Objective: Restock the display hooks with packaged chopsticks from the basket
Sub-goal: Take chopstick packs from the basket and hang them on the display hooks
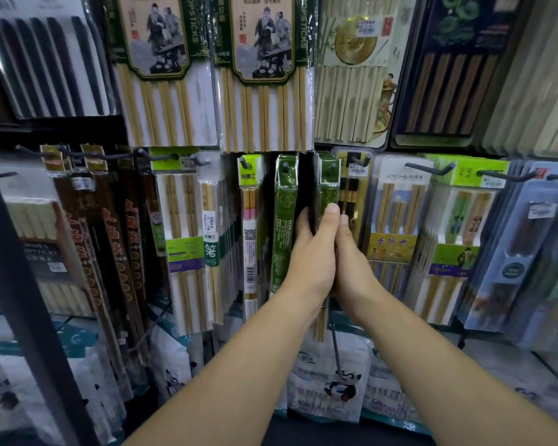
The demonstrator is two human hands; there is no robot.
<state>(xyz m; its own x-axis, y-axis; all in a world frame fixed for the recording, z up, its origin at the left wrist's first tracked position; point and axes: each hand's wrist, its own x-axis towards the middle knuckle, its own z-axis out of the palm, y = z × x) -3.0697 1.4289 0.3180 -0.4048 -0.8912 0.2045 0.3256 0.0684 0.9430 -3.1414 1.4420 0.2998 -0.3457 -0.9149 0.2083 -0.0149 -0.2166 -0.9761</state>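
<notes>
Two bare forearms up from the bottom edge of the view, meeting at the middle of the lower row of hooks on the display rack [62,123]. Left hand [306,252] clamped on a stack of green chopstick packs [328,188]: fingers curled round the stack's dark left edge, thumb flat on the front pack, nail up. Right hand [351,255] hard against the left one, wrist to wrist, on the stack's right side. Only one fingertip in sight beside the thumb, the rest behind the packs and the left hand, so no telling whether spread, pressed flat or pinching.

Stack upright, header cards threaded on a dark hook [331,170] in the middle of the lower row, pale stick ends poking out below the wrists.

Just left, on the next hook, a single green pack [284,220], close beside the left hand's fingers; touching or not, unclear. Further left, a narrow pink-and-white pack [249,239]. Just right of the held stack, black chopsticks on a gold card [351,188], partly behind the right hand. Beyond that, a JOY-HER pack [397,214] of pale sticks.

Upper row: two wide packs with printed figures [261,75], overhanging the hooks below. Along the rack's bottom edge, white bags with a panda print [335,381]. At the left edge, a dark slanted post [20,268].
</notes>
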